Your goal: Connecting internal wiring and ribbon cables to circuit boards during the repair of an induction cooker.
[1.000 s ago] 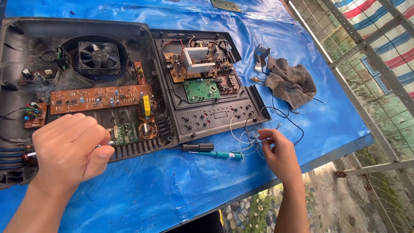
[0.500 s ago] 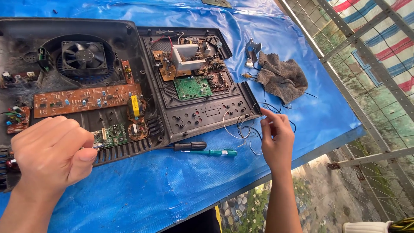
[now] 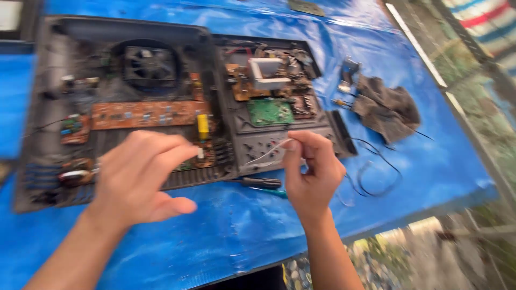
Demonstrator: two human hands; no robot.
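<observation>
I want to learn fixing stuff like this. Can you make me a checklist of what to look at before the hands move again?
1. Right hand has the thin white wire pinched in its fingertips: ok.
2. Left hand holds nothing: cannot tell, it is blurred, fingers half curled above the open casing.
3. Screwdriver lies on the blue sheet, off the boards: ok.
4. Black wire loop lies apart from the right hand: ok.
5. Dark rag lies off the green circuit board: ok.
6. Picture sharp enough to check small parts: not ok.
</observation>
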